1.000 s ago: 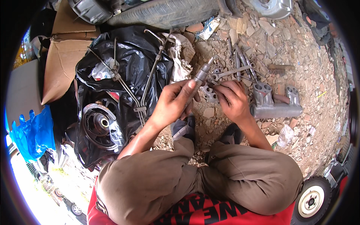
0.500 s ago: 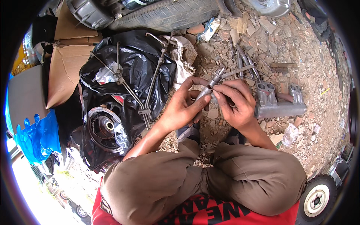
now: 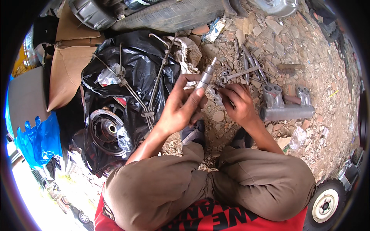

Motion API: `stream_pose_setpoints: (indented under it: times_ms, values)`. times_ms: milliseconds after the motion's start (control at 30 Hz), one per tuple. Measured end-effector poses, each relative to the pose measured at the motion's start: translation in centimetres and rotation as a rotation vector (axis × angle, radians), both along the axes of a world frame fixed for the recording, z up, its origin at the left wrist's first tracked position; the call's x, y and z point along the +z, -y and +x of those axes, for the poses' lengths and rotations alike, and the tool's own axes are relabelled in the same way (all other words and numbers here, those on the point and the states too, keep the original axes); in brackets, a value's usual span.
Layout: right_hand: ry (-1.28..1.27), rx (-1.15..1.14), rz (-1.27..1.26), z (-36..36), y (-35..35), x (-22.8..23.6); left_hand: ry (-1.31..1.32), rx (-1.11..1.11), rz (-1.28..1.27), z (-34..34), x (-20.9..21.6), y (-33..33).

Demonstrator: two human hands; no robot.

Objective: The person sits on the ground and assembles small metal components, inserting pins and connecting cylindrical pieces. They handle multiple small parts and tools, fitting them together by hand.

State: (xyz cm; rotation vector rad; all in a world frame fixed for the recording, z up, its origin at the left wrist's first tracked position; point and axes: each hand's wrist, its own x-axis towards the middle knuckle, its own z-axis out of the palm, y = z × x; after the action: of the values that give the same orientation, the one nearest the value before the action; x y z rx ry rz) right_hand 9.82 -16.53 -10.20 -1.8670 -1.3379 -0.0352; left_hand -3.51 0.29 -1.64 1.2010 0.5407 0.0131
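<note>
A stepped silver metal cylinder with a thin pin at its tip (image 3: 207, 75), like an injector body, is gripped in my left hand (image 3: 184, 101). It tilts up and to the right, its lower end hidden by my fingers. Apart from it, to the right, is my right hand (image 3: 238, 103), fingertips pinched together; a small dark bit may be between them, too small to name. Just beyond that hand, a combination wrench (image 3: 243, 73) lies over small metal parts on the ground. A grey metal manifold with paired round ports (image 3: 288, 113) rests to the right.
Left of my hands, a black plastic bag (image 3: 135, 50) bears bent metal pipes (image 3: 156, 82) and a round metal housing (image 3: 110, 129). A tyre (image 3: 169, 17) lies at the far side. Long metal rods (image 3: 250, 57), a brush (image 3: 291, 69) and broken stones cover the ground.
My hands have drawn apart. The left has carried the metal cylinder slightly left and turned it more upright; the right has moved off it, uncovering the wrench's near end.
</note>
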Motion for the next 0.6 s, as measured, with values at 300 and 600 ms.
stream_pose_setpoints:
  times_ms: [300, 600]
  values:
    - [-0.184, -0.09, 0.222, -0.3, -1.3, 3.8, 0.027, -0.075, -0.014, 0.0, -0.7, -0.3]
    - [-0.065, 0.024, 0.226, -0.4, -1.7, 5.2, -0.007, -0.108, -0.015, 0.0, -0.9, 0.8]
